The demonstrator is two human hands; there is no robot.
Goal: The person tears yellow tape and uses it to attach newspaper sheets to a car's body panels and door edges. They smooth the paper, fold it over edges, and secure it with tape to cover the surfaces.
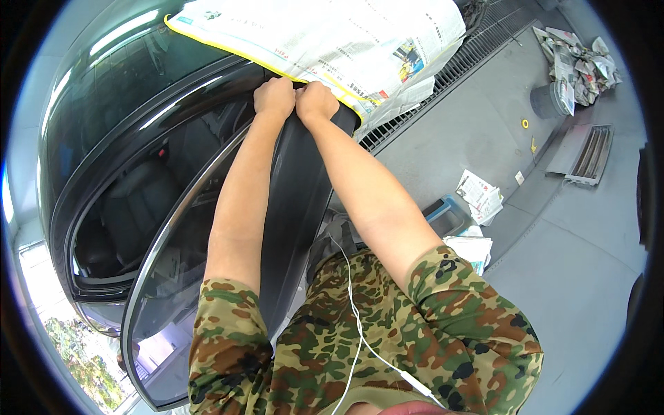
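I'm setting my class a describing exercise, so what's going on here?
A person in a camouflage shirt has the left hand and right hand closed, side by side, at the yellow tape edging spread newspaper sheets, by the open black car door. What the fists grip is hidden. Crumpled paper lies at a grey bucket.

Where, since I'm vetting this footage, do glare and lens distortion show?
Head view: white streaks of glare on the windshield; head view: washed-out brightness around the foliage, lower left; head view: the fisheye leaves black corners and bends edges near its rim; head view: left hand and right hand look sharp.
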